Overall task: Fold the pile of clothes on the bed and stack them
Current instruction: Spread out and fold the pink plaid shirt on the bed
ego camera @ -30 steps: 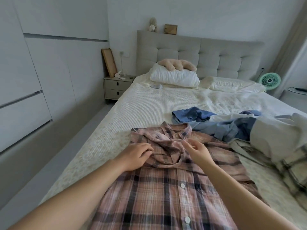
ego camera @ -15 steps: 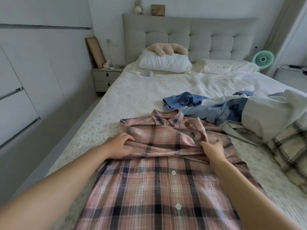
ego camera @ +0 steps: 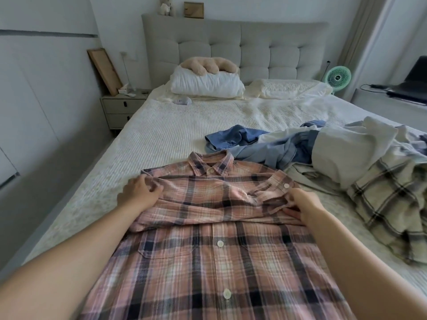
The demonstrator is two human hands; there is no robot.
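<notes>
A pink plaid shirt [ego camera: 215,257] lies button side up on the bed [ego camera: 161,144], collar at the far end, with a sleeve folded across its chest. My left hand [ego camera: 137,192] grips the shirt's left shoulder edge, fingers curled on the cloth. My right hand [ego camera: 302,204] pinches the folded sleeve near its buttoned cuff at the right edge. To the right lies a loose pile: a blue garment [ego camera: 261,144], a pale grey garment [ego camera: 346,153] and a cream checked garment [ego camera: 392,204].
White pillows [ego camera: 208,85] and a beige plush toy [ego camera: 208,65] sit at the padded headboard. A nightstand [ego camera: 120,107] stands left of the bed, a green fan [ego camera: 338,77] on the right. A wardrobe wall runs along the left.
Both hands have moved apart from the collar out to the shirt's left and right edges. The sleeve now lies flatter across the chest.
</notes>
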